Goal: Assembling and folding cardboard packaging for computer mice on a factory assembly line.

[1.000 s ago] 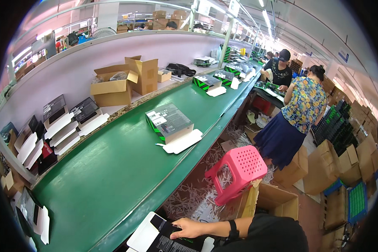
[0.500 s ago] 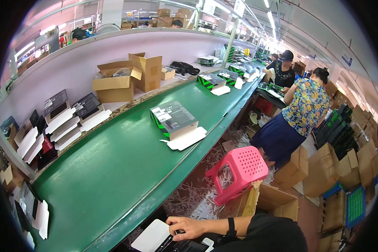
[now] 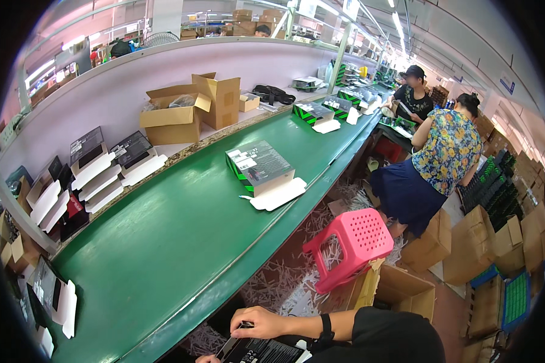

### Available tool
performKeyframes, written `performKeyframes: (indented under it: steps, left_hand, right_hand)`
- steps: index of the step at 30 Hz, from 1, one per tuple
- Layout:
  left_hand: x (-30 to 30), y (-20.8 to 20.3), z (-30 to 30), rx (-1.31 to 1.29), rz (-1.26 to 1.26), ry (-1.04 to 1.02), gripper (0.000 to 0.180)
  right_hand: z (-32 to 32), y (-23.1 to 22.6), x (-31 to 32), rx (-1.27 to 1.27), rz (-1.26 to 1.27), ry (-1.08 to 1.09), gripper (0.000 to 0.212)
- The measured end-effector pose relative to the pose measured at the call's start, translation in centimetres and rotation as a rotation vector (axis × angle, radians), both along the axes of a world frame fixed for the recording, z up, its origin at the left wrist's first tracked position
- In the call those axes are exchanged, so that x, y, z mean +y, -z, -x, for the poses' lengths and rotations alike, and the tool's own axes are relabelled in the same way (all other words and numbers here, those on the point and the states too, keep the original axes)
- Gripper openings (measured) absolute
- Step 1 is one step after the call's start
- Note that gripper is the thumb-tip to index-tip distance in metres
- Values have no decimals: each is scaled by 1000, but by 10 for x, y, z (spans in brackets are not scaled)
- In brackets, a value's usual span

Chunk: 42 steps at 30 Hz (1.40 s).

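Note:
My right hand [image 3: 257,322] comes in from the lower right, a black band on its wrist. Its fingers are curled over the end of a black carton [image 3: 261,352] with white print, held in front of me by the belt's near edge. A small part of my left hand [image 3: 208,359] shows at the bottom edge, beside the carton's left end; its fingers are mostly cut off. On the green conveyor belt [image 3: 145,260] lies a grey, black and green carton [image 3: 263,164] with its white flap [image 3: 278,195] open toward me.
Open-flapped cartons [image 3: 91,158] line the ledge at left, near a brown cardboard box [image 3: 174,118]. More cartons [image 3: 313,115] sit farther along the belt. A pink stool [image 3: 351,245] stands on shredded paper [image 3: 272,278]. Two people [image 3: 445,142] work at right, near cardboard boxes [image 3: 472,245].
The black carton's white end flap, spread out under my right hand before, no longer shows. My right hand has shifted a little left, and part of my left hand has appeared. The view has turned slightly.

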<state>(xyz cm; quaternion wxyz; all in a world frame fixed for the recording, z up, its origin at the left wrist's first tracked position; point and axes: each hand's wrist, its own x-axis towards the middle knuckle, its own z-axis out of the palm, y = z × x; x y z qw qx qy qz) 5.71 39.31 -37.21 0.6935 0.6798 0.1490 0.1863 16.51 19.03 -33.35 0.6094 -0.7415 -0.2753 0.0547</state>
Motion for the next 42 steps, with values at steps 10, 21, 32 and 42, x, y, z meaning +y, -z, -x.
performKeyframes:
  steps: [10,21,32,42]
  left_hand:
    - [8,58,19,187,163,116,34]
    - [0,57,19,-138,-51,82,36]
    - [-11,35,20,-123,15,-1,10]
    - [-9,49,25,-171,46,58,15]
  right_hand:
    - [13,20,-1,372,215,61,27]
    - [24,47,-4,440,-61,60,29]
    - [25,40,-10,380,-69,16,26]
    - [39,29,-19,27,-99,-66,15]
